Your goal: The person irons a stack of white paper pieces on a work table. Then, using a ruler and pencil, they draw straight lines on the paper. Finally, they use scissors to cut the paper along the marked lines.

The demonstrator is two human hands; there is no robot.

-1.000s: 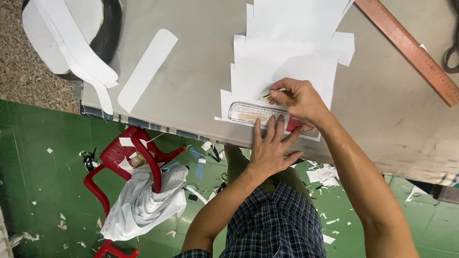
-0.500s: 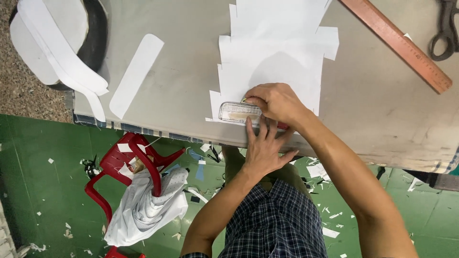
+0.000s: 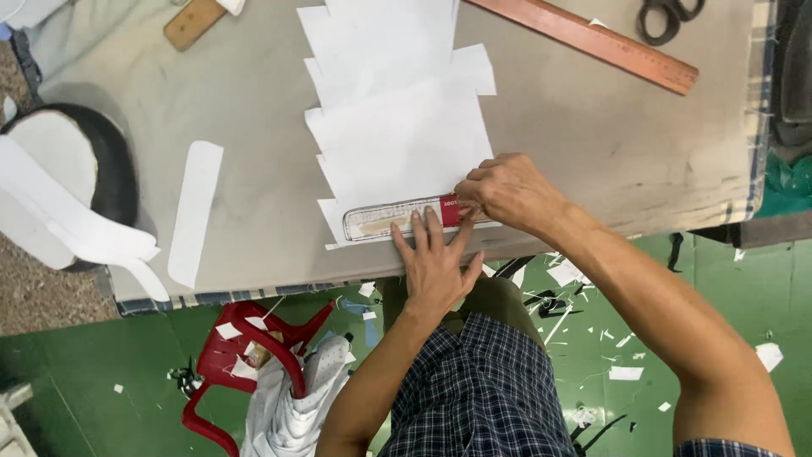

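- Pressing flat, the left hand (image 3: 436, 262) lies with fingers spread on the clear ruler (image 3: 397, 218), holding nothing.
- The ruler lies on white paper (image 3: 397, 144), at the near table (image 3: 254, 101) edge, under both hands.
- The right hand (image 3: 507, 190) is curled just beyond the left, fingertips at the ruler's red end; whether it grasps something I cannot tell.
- Far beyond the right hand lie a wooden ruler (image 3: 592, 38) and scissors (image 3: 668, 17).
- Below the left hand stands a red chair (image 3: 245, 355).
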